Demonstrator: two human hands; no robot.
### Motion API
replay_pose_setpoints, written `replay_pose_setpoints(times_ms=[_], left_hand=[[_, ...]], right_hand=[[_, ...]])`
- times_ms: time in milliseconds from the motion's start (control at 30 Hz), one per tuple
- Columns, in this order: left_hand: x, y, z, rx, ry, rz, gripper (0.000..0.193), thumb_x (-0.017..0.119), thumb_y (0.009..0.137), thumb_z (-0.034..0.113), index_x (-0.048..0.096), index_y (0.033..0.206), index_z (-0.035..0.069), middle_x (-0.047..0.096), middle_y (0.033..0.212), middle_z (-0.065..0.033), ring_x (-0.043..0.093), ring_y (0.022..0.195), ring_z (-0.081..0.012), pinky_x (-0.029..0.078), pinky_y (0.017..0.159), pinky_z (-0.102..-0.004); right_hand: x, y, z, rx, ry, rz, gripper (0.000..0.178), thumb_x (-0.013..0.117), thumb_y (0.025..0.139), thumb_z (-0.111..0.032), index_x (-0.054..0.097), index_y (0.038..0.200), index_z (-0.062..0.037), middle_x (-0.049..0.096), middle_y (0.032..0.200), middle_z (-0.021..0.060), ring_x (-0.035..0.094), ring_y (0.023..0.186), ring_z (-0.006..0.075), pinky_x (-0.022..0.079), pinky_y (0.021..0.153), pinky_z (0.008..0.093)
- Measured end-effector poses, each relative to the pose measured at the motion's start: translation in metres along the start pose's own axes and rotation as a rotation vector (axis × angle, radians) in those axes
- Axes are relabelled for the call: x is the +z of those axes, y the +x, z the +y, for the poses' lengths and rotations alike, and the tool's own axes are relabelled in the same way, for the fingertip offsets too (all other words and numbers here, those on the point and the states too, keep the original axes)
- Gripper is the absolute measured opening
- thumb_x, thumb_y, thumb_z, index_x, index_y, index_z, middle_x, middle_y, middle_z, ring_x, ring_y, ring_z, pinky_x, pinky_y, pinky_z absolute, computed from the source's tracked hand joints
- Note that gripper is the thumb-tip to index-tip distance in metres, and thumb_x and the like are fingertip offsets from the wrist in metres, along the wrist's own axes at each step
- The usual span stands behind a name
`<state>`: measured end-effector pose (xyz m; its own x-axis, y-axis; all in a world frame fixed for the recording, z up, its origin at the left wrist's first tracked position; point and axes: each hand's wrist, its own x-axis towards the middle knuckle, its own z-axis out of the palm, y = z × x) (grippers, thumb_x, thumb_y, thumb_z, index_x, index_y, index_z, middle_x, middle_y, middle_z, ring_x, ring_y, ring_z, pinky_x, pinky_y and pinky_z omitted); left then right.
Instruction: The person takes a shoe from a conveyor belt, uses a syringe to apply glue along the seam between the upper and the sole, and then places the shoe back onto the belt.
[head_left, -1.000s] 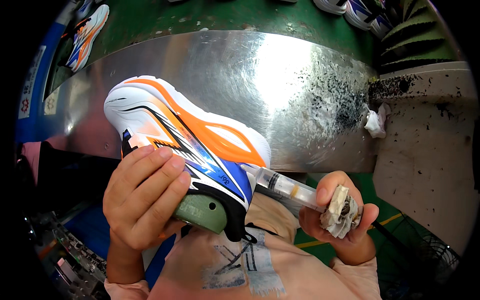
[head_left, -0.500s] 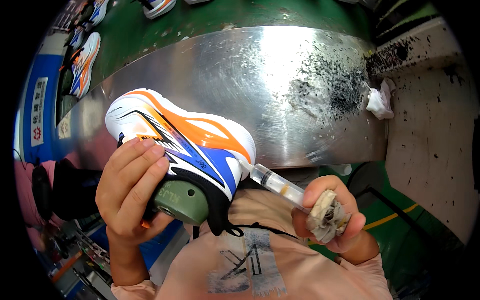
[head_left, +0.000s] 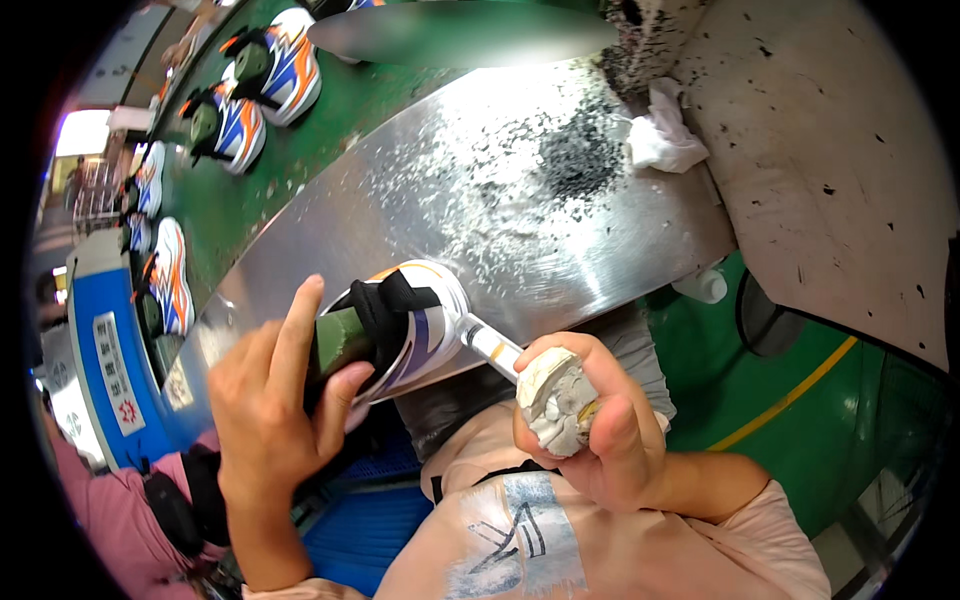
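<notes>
Shoe [head_left: 425, 335] at thumb side of left hand [head_left: 275, 395]; thumb and forefinger spread apart, hold cannot be confirmed; right hand [head_left: 590, 430] grips syringe [head_left: 492, 347], tip at shoe.

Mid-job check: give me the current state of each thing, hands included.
Left hand: at the green last, grip unclear
Green last: inside the shoe
Shoe: tilted
Right hand: closed around the syringe
Syringe: nozzle at the shoe, contact unclear
Grey-white wad: crumpled, at syringe's rear
Metal bench: dark-speckled
White cloth: crumpled
Other shoes: standing beyond the bench
</notes>
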<state>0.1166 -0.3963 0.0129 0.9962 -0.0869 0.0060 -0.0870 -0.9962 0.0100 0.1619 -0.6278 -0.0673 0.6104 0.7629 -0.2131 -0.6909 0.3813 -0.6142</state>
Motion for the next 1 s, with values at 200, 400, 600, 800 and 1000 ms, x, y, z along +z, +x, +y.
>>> replay_pose_setpoints(times_ms=[200, 400, 600, 800, 1000], left_hand=[[0.006, 0.011, 0.033, -0.269, -0.039, 0.059, 0.047, 0.062, 0.086, 0.020, 0.052, 0.119, -0.011, 0.056, 0.061, -0.0171, 0.055, 0.050, -0.0323, 0.040, 0.049, -0.0408], [-0.001, 0.024, 0.045, -0.436, -0.005, 0.014, 0.040, 0.056, 0.090, 0.021, 0.055, 0.111, -0.013, 0.056, 0.056, -0.0212, 0.057, 0.051, -0.0373, 0.042, 0.050, -0.0430], [-0.004, 0.025, 0.031, -0.486, -0.098, 0.040, 0.039, 0.053, 0.091, 0.022, 0.057, 0.104, -0.015, 0.054, 0.055, -0.0241, 0.058, 0.054, -0.0404, 0.043, 0.051, -0.0459], [-0.004, 0.016, 0.014, -0.477, -0.106, 0.098, 0.039, 0.054, 0.091, 0.023, 0.059, 0.104, -0.013, 0.054, 0.054, -0.0235, 0.057, 0.052, -0.0398, 0.043, 0.050, -0.0460], [0.000, -0.012, 0.032, -0.004, -0.209, 0.435, 0.043, 0.062, 0.080, 0.013, 0.055, 0.120, -0.002, 0.058, 0.107, -0.0234, 0.057, 0.100, -0.0439, 0.045, 0.085, -0.0467]], right_hand=[[0.013, -0.006, -0.003, -0.034, -0.016, 0.102, 0.083, 0.051, 0.082, -0.066, 0.034, 0.127, 0.0017, 0.054, 0.083, 0.0070, 0.042, 0.067, 0.0068, 0.034, 0.056, 0.0207], [0.030, -0.013, 0.005, -0.067, -0.166, 0.115, 0.084, 0.050, 0.082, -0.067, 0.037, 0.126, 0.0033, 0.056, 0.090, 0.0069, 0.051, 0.080, 0.0068, 0.042, 0.068, 0.0204], [0.040, -0.016, 0.039, -0.254, -0.269, -0.058, 0.062, 0.052, 0.092, -0.045, 0.034, 0.129, 0.0013, 0.049, 0.099, 0.0038, 0.046, 0.079, 0.0066, 0.041, 0.068, 0.0200], [0.061, -0.018, 0.037, -0.158, -0.329, 0.089, 0.078, 0.052, 0.086, -0.059, 0.033, 0.126, 0.0052, 0.057, 0.098, 0.0088, 0.054, 0.082, 0.0100, 0.045, 0.072, 0.0235], [0.017, 0.012, 0.005, 0.097, 0.424, 0.275, 0.048, 0.038, 0.091, -0.062, 0.051, 0.099, -0.0163, 0.029, 0.058, -0.0062, 0.022, 0.049, 0.0069, 0.019, 0.043, 0.0219]])
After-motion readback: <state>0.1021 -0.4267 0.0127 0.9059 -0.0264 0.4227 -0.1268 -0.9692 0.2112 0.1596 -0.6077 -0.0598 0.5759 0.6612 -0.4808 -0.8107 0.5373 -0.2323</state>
